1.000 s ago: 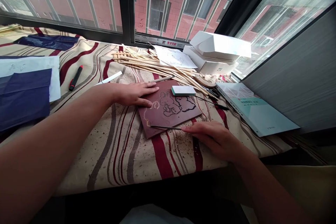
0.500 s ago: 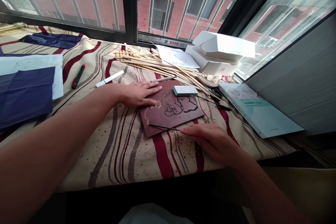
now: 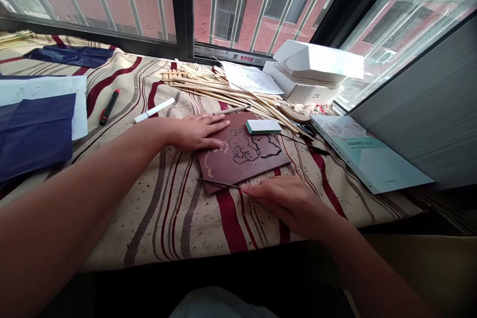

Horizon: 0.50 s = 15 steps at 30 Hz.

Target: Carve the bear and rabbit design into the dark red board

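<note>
A reddish-brown carving board (image 3: 231,174) lies on the striped cloth, with outlined animal figures and a pale cut line down its left side. My left hand (image 3: 194,132) rests flat on the board's upper left, fingers spread. In my right hand (image 3: 286,201), near the front edge, is a thin dark carving knife (image 3: 219,183). Its tip reaches past the board's lower left corner; whether it touches the surface I cannot tell. A white and green eraser-like block (image 3: 264,127) sits on the board's top right. A greyish pencil-like stick (image 3: 233,110) lies along the far edge.
Behind the board are thin wooden strips (image 3: 201,88), a drawn-on paper sheet (image 3: 253,80) and a white box (image 3: 316,72). A pale green book (image 3: 376,159) and a dark thin tool (image 3: 316,149) lie right. Leftward are a white pen (image 3: 154,110), a black-red marker (image 3: 109,107) and dark blue sheets (image 3: 37,134).
My right hand and the carving knife have shifted left and slightly down, taking the tip from the pale line to past the board's left edge. My left hand stays on the board.
</note>
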Available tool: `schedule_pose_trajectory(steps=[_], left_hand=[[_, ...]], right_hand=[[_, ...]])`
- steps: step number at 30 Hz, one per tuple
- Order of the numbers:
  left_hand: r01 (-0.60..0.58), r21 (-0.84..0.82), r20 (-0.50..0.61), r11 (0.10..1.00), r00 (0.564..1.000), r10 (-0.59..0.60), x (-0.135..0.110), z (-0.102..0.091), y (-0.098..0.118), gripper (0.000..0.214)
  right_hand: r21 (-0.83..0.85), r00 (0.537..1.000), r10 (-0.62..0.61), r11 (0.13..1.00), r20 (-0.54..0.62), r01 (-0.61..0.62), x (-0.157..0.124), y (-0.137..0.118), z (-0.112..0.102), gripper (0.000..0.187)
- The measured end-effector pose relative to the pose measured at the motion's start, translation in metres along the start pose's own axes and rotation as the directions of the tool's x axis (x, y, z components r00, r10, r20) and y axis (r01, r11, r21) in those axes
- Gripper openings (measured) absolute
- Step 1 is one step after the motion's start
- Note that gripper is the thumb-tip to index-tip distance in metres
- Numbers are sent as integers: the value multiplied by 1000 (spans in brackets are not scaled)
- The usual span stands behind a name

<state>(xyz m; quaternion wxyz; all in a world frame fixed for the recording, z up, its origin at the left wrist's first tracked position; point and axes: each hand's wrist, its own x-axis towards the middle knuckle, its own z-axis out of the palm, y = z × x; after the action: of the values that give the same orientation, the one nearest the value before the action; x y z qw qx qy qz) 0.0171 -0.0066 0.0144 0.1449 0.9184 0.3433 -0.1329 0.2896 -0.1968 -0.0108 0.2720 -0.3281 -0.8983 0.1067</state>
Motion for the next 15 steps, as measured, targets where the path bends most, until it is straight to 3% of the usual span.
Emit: schedule_pose_trajectory(steps=[5, 15], left_hand=[[12, -8, 24, 1000, 1000, -12, -1, -2, 3, 96], [38, -18, 11, 999, 999, -38, 0, -1, 4, 93]], right_hand=[[-19, 997, 49, 999, -67, -50, -10, -1, -5, 26], [-29, 999, 22, 999, -30, -23, -9, 4, -5, 28]])
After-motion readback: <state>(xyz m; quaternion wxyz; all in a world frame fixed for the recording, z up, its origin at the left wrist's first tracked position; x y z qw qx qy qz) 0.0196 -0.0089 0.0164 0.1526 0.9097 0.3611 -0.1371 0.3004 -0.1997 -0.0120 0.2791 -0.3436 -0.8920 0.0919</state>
